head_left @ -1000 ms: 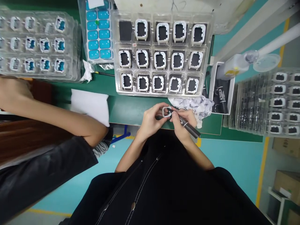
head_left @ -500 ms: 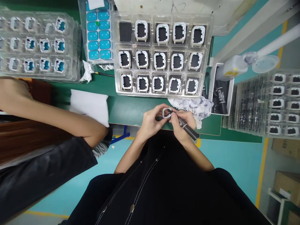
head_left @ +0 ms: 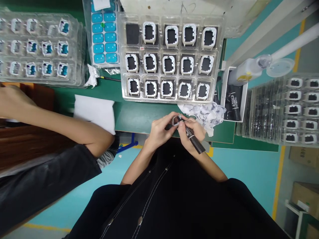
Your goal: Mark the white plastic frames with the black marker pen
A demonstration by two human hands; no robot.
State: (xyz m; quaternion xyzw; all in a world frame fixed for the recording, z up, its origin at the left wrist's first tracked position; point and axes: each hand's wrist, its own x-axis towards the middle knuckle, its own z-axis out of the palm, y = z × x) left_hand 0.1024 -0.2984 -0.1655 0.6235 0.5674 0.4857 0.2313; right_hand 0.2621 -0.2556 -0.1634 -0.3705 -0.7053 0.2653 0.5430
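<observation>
My left hand [head_left: 160, 131] pinches a small white watch-case frame [head_left: 175, 121] between thumb and fingers, just over the table's front edge. In my right hand [head_left: 191, 132] is a black marker pen [head_left: 195, 142], its rear end pointing down and right. The pen's front end meets the frame, though my fingers hide the exact contact point. Beyond my hands lies a clear plastic tray [head_left: 171, 101] with rows of similar white frames on dark pads; its back-left pocket holds only a pad. Crumpled white paper [head_left: 209, 116] rests beside my right hand.
At left, a co-worker's arm [head_left: 82, 127] reaches across near a white cloth [head_left: 94, 111]. Blue stickers [head_left: 110, 37] and more stacked trays [head_left: 74, 53] stand behind. On the right are a white box [head_left: 245, 103] with markers and a bottle [head_left: 246, 74], then another tray stack [head_left: 264, 122].
The marker's rear end has swung down and left as my right hand turned slightly. My left hand still grips the frame in nearly the same place.
</observation>
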